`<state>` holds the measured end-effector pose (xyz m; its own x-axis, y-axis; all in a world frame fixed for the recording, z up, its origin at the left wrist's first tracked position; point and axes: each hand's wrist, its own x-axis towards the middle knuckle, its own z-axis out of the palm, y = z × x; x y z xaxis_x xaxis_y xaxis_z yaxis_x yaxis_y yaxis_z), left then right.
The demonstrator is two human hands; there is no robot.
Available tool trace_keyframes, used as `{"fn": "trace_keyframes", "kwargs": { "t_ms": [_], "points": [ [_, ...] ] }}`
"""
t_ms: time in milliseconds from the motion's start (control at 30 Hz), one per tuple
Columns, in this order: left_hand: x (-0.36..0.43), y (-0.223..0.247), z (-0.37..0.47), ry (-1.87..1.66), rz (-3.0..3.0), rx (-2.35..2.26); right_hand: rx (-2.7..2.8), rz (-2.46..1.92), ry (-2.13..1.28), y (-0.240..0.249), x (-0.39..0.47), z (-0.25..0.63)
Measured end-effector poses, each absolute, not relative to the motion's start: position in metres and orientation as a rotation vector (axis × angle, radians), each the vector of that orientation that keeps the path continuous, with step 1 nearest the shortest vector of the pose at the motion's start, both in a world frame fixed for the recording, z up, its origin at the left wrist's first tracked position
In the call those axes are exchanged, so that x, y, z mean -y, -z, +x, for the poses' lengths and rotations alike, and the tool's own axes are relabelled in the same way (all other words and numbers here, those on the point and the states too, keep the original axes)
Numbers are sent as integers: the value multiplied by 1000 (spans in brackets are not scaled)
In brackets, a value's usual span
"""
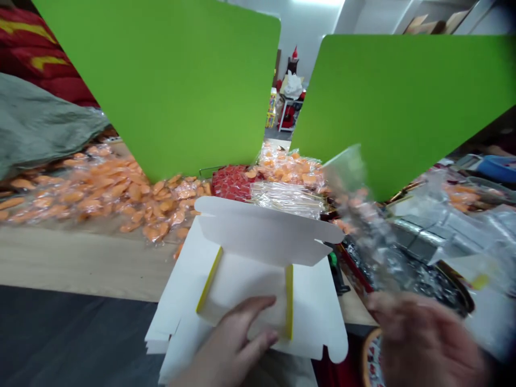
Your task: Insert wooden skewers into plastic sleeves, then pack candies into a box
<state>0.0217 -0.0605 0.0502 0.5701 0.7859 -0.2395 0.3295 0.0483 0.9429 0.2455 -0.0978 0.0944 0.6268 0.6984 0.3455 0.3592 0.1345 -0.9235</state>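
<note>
An open white cardboard box with yellow inner edges lies on a stack of flat white sheets in the lower middle. My left hand is over the front part of the box, its fingers and thumb apart, with nothing held. On the right, my right hand is blurred by motion, its fingers pressed together on the lower end of a clear plastic bag. The bag rises up and to the left from the fingers, and its contents are too smeared to name.
Wrapped orange pieces cover the table's back left. Red packets and wrapped white sticks lie behind the box. Green panels stand at the back. Right are a tray of dark wrapped items and a round patterned container.
</note>
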Motion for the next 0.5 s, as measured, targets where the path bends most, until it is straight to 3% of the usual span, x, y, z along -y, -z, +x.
{"fn": "trace_keyframes", "kwargs": {
  "t_ms": [133,267,367,500],
  "points": [
    [50,-76,33,-691,805,-720,1110,-1484,-653,-58,103,206],
    [40,-79,38,-763,718,-965,1384,-1451,-678,-39,109,198],
    [32,-65,33,-720,642,-1060,1600,-1471,-294,-42,104,229],
    [24,-43,19,-659,494,-1143,1615,-1834,334,-55,55,315]
  ]
}}
